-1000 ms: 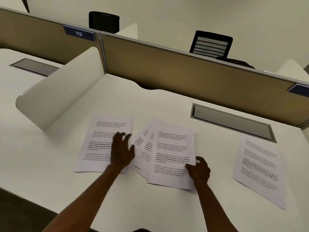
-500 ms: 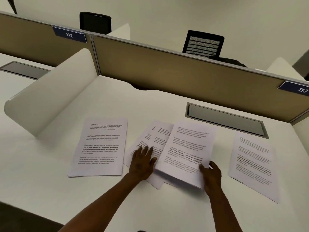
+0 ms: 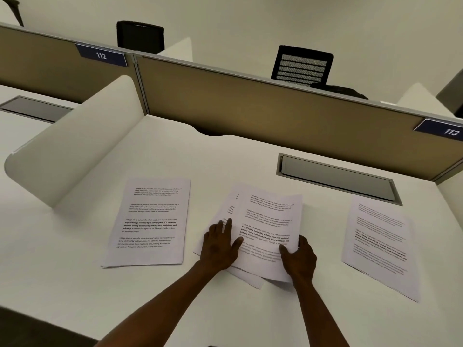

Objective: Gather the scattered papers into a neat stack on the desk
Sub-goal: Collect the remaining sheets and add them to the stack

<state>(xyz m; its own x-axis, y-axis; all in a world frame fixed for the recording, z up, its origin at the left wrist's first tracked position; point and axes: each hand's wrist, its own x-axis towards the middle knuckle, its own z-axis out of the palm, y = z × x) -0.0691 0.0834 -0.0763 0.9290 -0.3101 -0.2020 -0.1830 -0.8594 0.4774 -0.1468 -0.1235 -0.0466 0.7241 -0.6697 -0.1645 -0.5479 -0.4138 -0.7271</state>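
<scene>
The left hand (image 3: 218, 249) lies spread flat on the middle papers (image 3: 265, 221). The right hand (image 3: 299, 257) pinches their near right edge. More sheets lie left (image 3: 150, 221) and right (image 3: 378, 244).

You face a white desk (image 3: 175, 156) backed by a tan partition (image 3: 250, 106) carrying plates 112 (image 3: 101, 55) and 113 (image 3: 451, 132). A white side divider (image 3: 75, 136) stands left; two black chairs (image 3: 303, 66) sit beyond, against a pale wall (image 3: 250, 21).
</scene>
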